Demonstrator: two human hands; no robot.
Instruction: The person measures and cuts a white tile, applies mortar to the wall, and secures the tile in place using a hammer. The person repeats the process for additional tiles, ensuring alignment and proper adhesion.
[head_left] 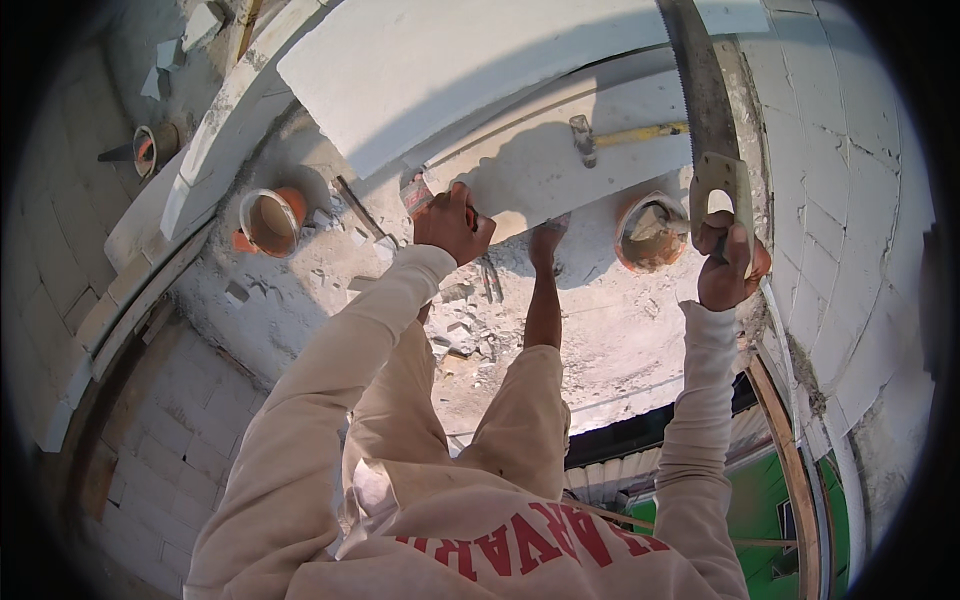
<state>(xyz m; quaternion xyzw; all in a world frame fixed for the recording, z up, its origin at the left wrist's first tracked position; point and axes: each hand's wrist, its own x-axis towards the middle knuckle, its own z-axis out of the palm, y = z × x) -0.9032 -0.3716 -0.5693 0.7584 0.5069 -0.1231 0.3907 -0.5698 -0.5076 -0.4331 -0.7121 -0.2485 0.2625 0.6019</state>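
Note:
My right hand (732,265) is closed round the pale handle of a handsaw (705,95), whose long toothed blade points away from me, raised at the right. My left hand (455,224) is curled at the near left end of a pale masonry block (540,180). A small dark and red thing shows at its fingers, too little of it to name. On that block lies a hammer (640,133) with a yellow handle, its head toward the left. Beyond it, a larger white slab (470,75) catches the sun.
An orange bucket (272,222) stands at left, another bucket (650,235) with greyish contents near the saw. A third bucket (152,150) is farther left. Rubble (460,330) litters the floor around my feet. Block walls (820,170) rise on the right, with an opening (740,510) below.

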